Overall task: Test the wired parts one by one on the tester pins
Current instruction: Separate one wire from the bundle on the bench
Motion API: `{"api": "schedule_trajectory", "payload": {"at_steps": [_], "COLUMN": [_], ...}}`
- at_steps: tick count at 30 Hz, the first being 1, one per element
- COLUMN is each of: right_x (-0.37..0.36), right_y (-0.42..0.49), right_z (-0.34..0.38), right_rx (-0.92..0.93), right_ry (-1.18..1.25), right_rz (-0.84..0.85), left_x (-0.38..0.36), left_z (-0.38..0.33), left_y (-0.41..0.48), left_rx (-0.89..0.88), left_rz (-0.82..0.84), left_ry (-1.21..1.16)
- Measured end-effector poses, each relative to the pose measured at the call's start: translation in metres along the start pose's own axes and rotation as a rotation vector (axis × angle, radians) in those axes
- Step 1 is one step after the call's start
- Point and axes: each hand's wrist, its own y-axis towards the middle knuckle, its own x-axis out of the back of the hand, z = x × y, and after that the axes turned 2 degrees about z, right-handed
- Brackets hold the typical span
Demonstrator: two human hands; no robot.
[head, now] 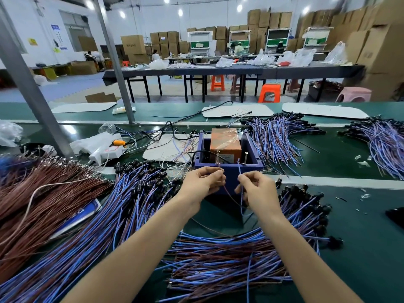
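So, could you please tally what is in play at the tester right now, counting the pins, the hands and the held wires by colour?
Upright tester pins: 2
Hands: 2, the left hand and the right hand
Held brown wire, pinched by the left hand: 1
Held blue wire, pinched by the right hand: 1
Total: 6

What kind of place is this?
Probably a factory wiring line: wire bundles heaped on a green bench, a tester box and stacked cartons behind.
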Motion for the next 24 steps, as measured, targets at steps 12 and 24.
{"api": "schedule_trajectory", "payload": {"at_steps": [12,24], "right_x": [0.002,0.006], "right_y": [0.015,0.025], "right_z": [-0.010,-0.011], "right_rx": [-0.190,-0.146], "right_ry": [0.290,0.314], "right_rz": [-0.144,-0.254], "left_x": [-0.005,0.000], "left_z": [0.005,0.005], "left_y": [0.015,0.018], "left_rx": [0.070,0.081], "left_rz": [-0.076,-0.096], "left_ry": [0.010,0.016]}}
